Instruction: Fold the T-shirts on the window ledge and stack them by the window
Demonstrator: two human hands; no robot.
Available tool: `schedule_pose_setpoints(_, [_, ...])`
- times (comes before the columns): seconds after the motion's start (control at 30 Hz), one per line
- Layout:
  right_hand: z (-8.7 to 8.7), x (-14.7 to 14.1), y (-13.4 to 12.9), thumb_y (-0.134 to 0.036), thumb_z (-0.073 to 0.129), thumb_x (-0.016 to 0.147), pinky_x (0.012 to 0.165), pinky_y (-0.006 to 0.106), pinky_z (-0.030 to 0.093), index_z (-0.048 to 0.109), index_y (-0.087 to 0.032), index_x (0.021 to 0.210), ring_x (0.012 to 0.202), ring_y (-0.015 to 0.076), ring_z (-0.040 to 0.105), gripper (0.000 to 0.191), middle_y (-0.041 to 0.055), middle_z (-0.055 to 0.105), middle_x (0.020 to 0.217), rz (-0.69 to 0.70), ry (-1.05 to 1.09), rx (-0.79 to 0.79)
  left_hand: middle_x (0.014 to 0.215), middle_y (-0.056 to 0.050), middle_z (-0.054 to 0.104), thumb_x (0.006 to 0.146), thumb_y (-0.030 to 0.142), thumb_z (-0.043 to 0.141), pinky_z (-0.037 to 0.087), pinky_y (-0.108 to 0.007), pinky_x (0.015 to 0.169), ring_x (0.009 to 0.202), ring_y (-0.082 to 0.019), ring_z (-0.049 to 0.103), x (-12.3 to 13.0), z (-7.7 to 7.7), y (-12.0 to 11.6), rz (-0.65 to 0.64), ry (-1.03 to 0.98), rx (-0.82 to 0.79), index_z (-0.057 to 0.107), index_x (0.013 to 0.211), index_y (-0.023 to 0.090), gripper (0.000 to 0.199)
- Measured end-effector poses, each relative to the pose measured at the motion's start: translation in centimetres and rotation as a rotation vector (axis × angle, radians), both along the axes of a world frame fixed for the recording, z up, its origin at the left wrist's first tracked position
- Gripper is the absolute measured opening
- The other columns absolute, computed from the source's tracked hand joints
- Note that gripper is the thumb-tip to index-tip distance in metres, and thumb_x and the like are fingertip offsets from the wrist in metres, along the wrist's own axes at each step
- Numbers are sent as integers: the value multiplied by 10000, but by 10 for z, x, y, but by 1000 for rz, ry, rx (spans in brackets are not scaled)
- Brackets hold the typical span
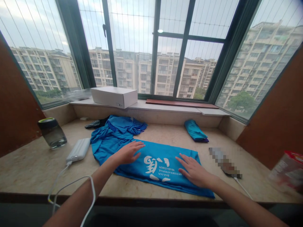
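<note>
A blue T-shirt [170,154] with white lettering, reading "Dalian International Marathon" upside down to me, lies folded lengthwise on the stone sill. My left hand [130,152] rests on its left part, fingers stretched and palm down. Over the right part of the same shirt is my right hand [195,170], its fingers spread flat and pointing to the left. Neither hand grips anything. Beyond my left hand lies a rumpled heap of blue cloth [111,135]; whether it joins the shirt is unclear.
A folded teal bundle [195,130] sits at the back right. On the left stand a dark bottle [52,133] and a white power bank [78,149] with a cable crossing my left forearm. A blurred-out device [224,162], a plastic bag [287,173] and a white box [113,97] are around.
</note>
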State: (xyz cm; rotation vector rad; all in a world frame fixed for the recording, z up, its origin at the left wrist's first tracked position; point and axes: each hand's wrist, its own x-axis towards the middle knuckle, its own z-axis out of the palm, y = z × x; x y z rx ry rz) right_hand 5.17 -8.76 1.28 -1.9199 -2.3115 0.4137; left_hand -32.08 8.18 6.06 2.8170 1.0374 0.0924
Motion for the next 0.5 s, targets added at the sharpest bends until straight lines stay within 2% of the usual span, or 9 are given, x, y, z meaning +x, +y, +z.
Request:
schedule_pose_setpoints(0.07, [-8, -1, 4, -649, 275, 1044, 1265, 583, 91, 274, -321, 1622, 1584, 314, 117, 665, 74, 182, 1714, 26, 16, -55, 1478, -118, 594, 984, 403, 511, 370, -378, 1163, 1390, -285, 504, 17, -5, 14, 32, -3, 10, 632, 1380, 194, 464])
schedule_pose_setpoints(0.13, [-9, 9, 9, -643, 269, 1049, 1275, 551, 64, 240, -343, 1626, 1590, 284, 89, 651, 45, 148, 1721, 87, 47, -99, 1480, -128, 594, 983, 411, 496, 384, -412, 1158, 1398, -296, 509, 21, -14, 26, 25, 9, 18, 633, 1378, 195, 471])
schedule_pose_setpoints(0.2, [-7, 27, 17, -639, 274, 1049, 1280, 526, 74, 266, -335, 1621, 1588, 273, 115, 647, 41, 161, 1719, 98, 64, -112, 1492, -152, 578, 985, 441, 466, 398, -471, 1156, 1404, -322, 512, 13, -23, 33, 64, 44, 25, 629, 1390, 185, 506])
schedule_pose_setpoints(0.27, [-3, 46, 29, -618, 271, 1056, 1276, 533, 97, 313, -303, 1612, 1582, 286, 149, 641, 66, 201, 1710, 19, 43, -84, 1520, -191, 531, 984, 496, 435, 391, -522, 1164, 1421, -357, 490, -1, -31, 35, 147, 87, 43, 598, 1431, 146, 590])
schedule_pose_setpoints(0.37, [8, 64, 51, -495, 262, 1091, 1258, 564, 163, 339, -269, 1605, 1564, 297, 219, 567, 107, 266, 1691, -100, -24, -59, 1544, -223, 481, 957, 552, 449, 381, -517, 1181, 1437, -374, 460, -19, -38, 27, 234, 127, 64, 555, 1471, 99, 694])
schedule_pose_setpoints(0.5, [24, 54, 80, -402, 539, 1040, 1162, 592, 366, 534, -228, 1450, 1404, 321, 475, 445, 122, 476, 1555, -94, -41, -50, 1478, -177, 578, 928, 563, 498, 438, -501, 1149, 1382, -357, 536, -22, -36, 11, 192, 104, 62, 649, 1395, 171, 628])
